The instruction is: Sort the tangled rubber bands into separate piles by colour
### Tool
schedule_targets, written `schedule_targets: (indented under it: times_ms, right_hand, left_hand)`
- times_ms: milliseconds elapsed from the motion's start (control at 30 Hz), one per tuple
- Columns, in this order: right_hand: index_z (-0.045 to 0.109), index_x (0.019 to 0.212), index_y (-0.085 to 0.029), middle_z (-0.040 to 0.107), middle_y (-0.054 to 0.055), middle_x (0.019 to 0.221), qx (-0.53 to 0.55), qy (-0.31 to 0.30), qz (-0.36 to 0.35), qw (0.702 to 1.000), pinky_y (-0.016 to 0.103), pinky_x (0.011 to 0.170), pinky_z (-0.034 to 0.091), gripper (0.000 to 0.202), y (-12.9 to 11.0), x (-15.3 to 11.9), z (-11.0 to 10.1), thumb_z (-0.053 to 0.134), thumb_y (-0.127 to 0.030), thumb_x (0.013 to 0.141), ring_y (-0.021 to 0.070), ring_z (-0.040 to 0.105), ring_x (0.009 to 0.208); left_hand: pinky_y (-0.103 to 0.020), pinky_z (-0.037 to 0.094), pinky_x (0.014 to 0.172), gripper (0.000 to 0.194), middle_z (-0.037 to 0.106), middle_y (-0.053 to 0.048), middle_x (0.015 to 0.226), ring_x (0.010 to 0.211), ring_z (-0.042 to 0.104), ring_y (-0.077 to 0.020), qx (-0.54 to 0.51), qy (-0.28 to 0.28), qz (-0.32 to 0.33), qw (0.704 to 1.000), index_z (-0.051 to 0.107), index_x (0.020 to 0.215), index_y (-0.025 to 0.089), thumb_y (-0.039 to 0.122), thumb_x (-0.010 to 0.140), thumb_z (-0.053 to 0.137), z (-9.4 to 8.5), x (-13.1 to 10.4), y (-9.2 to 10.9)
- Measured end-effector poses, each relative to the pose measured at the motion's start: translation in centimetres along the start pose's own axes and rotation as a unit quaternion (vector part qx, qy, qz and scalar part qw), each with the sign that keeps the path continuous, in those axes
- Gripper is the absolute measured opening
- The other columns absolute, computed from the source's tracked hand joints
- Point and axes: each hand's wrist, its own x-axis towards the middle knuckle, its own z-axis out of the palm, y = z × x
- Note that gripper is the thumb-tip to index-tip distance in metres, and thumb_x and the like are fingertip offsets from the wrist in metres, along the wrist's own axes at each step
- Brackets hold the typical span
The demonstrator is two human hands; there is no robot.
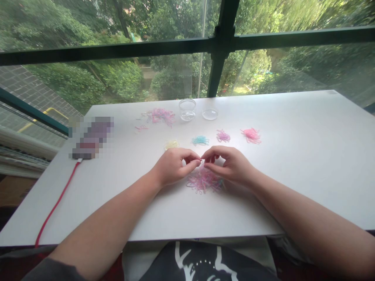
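Note:
My left hand (pixel 175 166) is closed in a pinch, thumb against index finger. My right hand (pixel 230 164) meets it fingertip to fingertip, its fingers curled toward the thumb. Whatever is between the fingertips is too small to make out. Right below them lies a mixed pile of small elastic bands (pixel 205 181), mostly pink and lilac. Just beyond my hands, single-colour heaps form a loose row: yellow bands (pixel 172 145), partly hidden by my left hand, turquoise bands (pixel 200 140), purple bands (pixel 223 135) and pink bands (pixel 251 135).
A clear round tub (pixel 187 110) stands at the back of the white table (pixel 301 156), with its clear lid (pixel 210 114) beside it. Left of the tub is another pile of pinkish bands (pixel 160 116). A blurred-out device (pixel 92 138) with a red cable (pixel 58 203) lies far left.

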Motion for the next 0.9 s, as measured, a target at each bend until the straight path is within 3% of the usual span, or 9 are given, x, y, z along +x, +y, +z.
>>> schedule_targets:
  times_ms: [333,500,633,900]
  right_hand:
    - [0.061,0.086,-0.019,0.062,0.003,0.075,-0.004,0.015,-0.042,0.999,0.028,0.067,0.046,0.011,-0.45,-0.01,0.13,0.062,-0.025,0.077,0.0135,0.055,0.07]
    - [0.06,0.082,-0.018,0.062,0.003,0.074,0.005,0.023,-0.013,1.0,0.027,0.064,0.045,0.014,-0.69,0.03,0.33,0.064,-0.031,0.076,0.0134,0.054,0.068]
    - [0.059,0.075,-0.018,0.06,0.002,0.069,0.002,0.025,0.011,1.0,0.026,0.06,0.042,0.008,-0.63,0.1,0.44,0.057,-0.024,0.08,0.0117,0.052,0.063]
    - [0.055,0.071,-0.019,0.059,0.001,0.069,-0.013,0.023,-0.008,1.0,0.026,0.063,0.043,0.007,-0.42,0.01,0.1,0.054,-0.013,0.072,0.0124,0.051,0.066]
  left_hand:
    - [-0.02,0.044,0.057,0.016,0.068,0.0,0.068,0.058,0.056,-0.0086,-0.01,-0.016,-0.002,1.0,0.069,0.079,0.017,0.025,0.082,0.056,0.06,-0.05,0.15]
    - [-0.02,0.044,0.057,0.016,0.067,0.0,0.067,0.057,0.056,-0.0085,-0.008,0.011,0.008,1.0,0.069,0.078,0.017,0.026,0.082,0.056,0.08,-0.04,0.26]
    - [-0.021,0.045,0.058,0.014,0.068,0.0,0.067,0.058,0.056,-0.0083,-0.004,0.016,0.02,1.0,0.069,0.079,0.018,0.025,0.082,0.058,0.11,-0.04,0.19]
    - [-0.022,0.046,0.062,0.009,0.067,0.001,0.07,0.062,0.057,-0.0093,0.009,0.019,0.025,0.999,0.067,0.077,0.018,0.018,0.077,0.058,-0.14,-0.08,0.04]
